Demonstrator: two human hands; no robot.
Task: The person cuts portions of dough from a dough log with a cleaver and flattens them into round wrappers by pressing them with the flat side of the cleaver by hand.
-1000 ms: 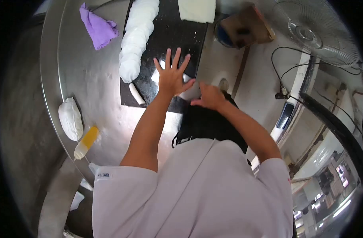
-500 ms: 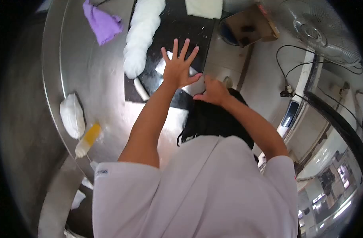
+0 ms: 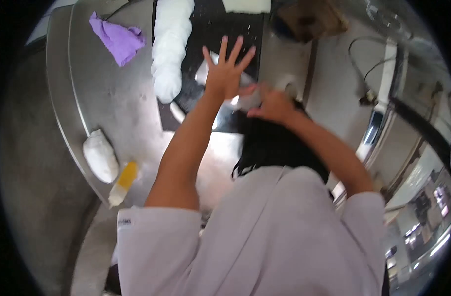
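Note:
My left hand [image 3: 224, 79] lies flat with its fingers spread over a broad, shiny metal cleaver blade [image 3: 202, 74]. At the blade's right end my right hand [image 3: 277, 106] is closed around the handle side, its thumb pointing left; the handle itself is hidden and the hand is blurred. What lies beneath the blade cannot be seen. Both hands are over a black board [image 3: 213, 24]. Left of them runs a long row of overlapping thin white dough rounds [image 3: 172, 49]. A short white dough roll [image 3: 177, 112] sits by my left forearm.
On the metal counter [image 3: 117, 98] are a purple cloth [image 3: 117, 40], a white wrapped bundle [image 3: 101, 157] and a squeeze bottle of yellow liquid [image 3: 123, 182]. A pale cloth [image 3: 246, 5] lies at the board's far edge. A brown box [image 3: 316, 19] and a fan [image 3: 383, 15] stand right.
The view has shifted slightly. My left hand stays spread over the blade, and my right hand stays at its right end, now more blurred.

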